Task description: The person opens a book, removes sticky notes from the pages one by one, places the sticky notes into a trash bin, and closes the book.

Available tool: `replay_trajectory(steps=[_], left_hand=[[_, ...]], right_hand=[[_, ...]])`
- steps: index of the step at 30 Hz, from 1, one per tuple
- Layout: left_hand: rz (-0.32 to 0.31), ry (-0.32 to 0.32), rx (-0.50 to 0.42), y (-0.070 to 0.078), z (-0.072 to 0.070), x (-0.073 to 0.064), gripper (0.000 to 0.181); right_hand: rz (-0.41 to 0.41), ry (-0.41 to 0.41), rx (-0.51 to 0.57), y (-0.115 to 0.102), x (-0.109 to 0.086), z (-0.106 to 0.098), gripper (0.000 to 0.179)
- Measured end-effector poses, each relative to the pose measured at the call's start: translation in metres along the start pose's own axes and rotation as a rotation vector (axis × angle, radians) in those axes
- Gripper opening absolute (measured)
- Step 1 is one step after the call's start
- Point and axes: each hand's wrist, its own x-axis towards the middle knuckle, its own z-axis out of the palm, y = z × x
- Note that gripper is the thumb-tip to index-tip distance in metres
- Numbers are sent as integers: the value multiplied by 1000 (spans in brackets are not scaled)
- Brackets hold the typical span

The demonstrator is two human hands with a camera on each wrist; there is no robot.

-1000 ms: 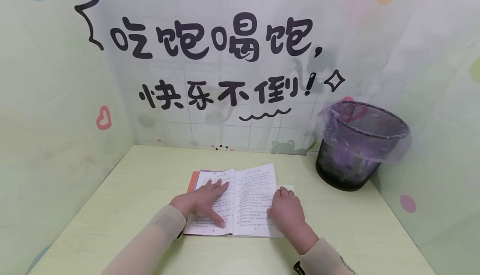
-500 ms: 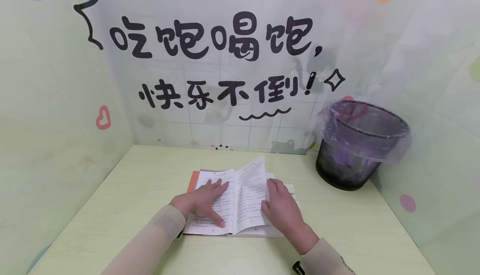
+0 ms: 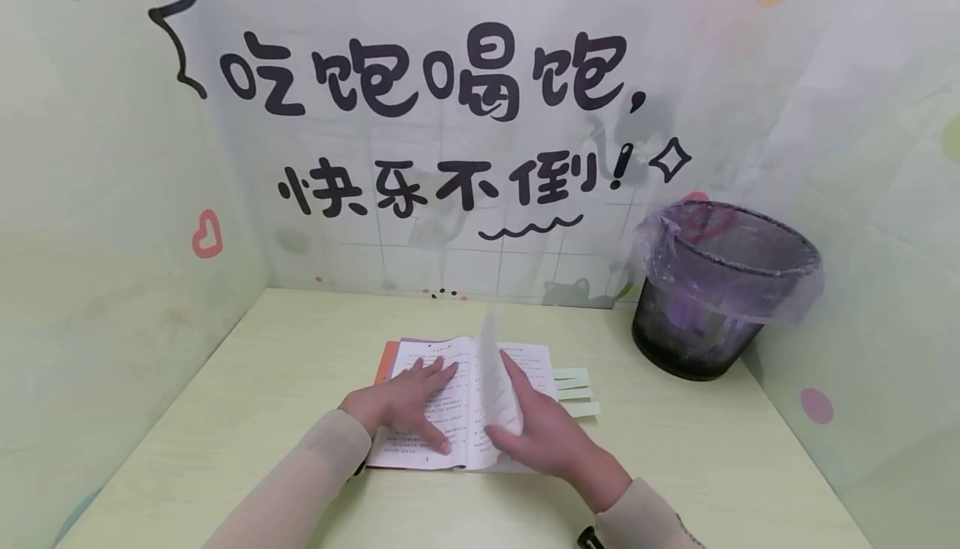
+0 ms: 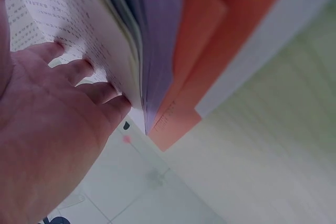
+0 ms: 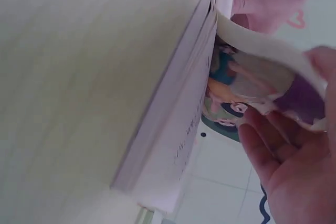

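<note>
An open book [image 3: 450, 349] with printed text lies on the table. Across its left page my left hand [image 3: 408, 399] rests flat, fingers spread and thumb pointing toward the lower middle. My right hand [image 3: 553, 436] holds a raised page [image 3: 497, 391] between thumb and fingers, and the page stands up near the spine. From the right wrist view, a coloured picture [image 5: 299, 98] shows on the lifted page's underside, with the fingers [image 5: 262, 145] behind it. Pale green sticky tabs [image 3: 576, 409] stick out from the book's right edge. An orange cover [image 4: 210, 51] shows under the left pages in the left wrist view.
A black wastebasket [image 3: 693, 341] with a purple plastic liner [image 3: 780, 303] stands at the table's back right. Printed wall sheets with large black lettering [image 3: 465, 187] enclose the pale table [image 3: 225, 416] at the back and sides.
My right hand has moved left from the book's right edge, lifting the page from nearly flat to upright. More of the sticky tabs show. The left hand has stayed put.
</note>
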Motion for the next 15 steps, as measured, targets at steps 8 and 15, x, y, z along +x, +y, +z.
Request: replay_trajectory(steps=[8, 15], left_hand=[[45, 25, -22, -3, 0, 1, 125], [159, 72, -203, -18, 1, -3, 104]], right_hand=[[-128, -178, -89, 2, -1, 17, 114], [-104, -293, -242, 1, -1, 28, 114]])
